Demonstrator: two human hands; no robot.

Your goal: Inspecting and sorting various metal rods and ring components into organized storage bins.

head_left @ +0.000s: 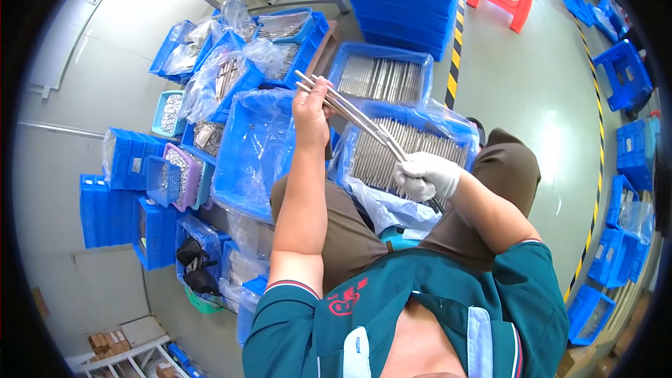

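I am seated, looking down at my lap and the floor. My bare left hand (310, 113) is raised, its fingers clamped around the far end of a small bundle of long thin metal rods (353, 115). My right hand (425, 175), in a white glove, has its fingers closed around the near end of the same bundle, so the rods slant between my two hands above my knees. Just beyond them sits a blue plastic bin (458, 133) lined with clear film and filled with similar rods laid side by side. Another rod-filled blue crate (381, 77) lies behind it. To my left, stacked blue trays (115, 199) and bagged metal parts (224, 80) crowd the grey floor (525, 77).
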